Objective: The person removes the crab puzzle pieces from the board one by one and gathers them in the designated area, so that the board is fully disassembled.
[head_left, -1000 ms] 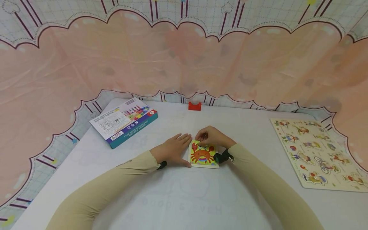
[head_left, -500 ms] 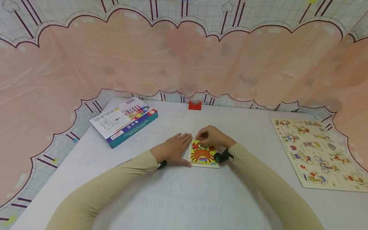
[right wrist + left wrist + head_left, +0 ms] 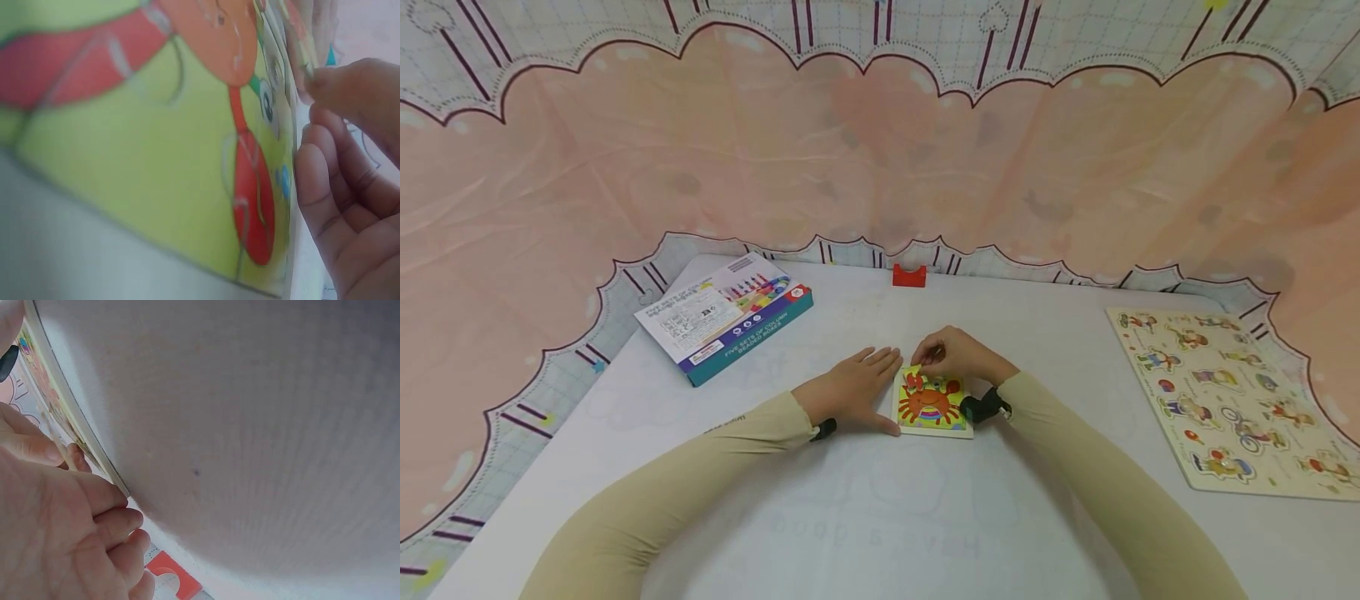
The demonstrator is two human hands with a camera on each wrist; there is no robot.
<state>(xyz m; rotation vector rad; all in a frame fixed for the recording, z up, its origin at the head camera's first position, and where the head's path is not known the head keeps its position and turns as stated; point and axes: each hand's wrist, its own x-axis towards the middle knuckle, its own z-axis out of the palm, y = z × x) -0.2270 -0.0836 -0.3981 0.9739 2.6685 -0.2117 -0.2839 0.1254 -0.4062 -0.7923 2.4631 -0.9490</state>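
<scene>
Over the crab puzzle [image 3: 934,410], a right hand [image 3: 961,354] is apparently seating a pinched piece [image 3: 914,381], likely needing levelling, a straight-fingered left hand [image 3: 852,389] resting alongside.

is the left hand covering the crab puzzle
No, the left hand lies along the left side of the crab puzzle, whose crab picture it leaves uncovered.

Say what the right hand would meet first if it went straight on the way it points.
Most likely the left hand, just beyond the right hand in the head view; relative height is unclear, so it might pass above.
</scene>
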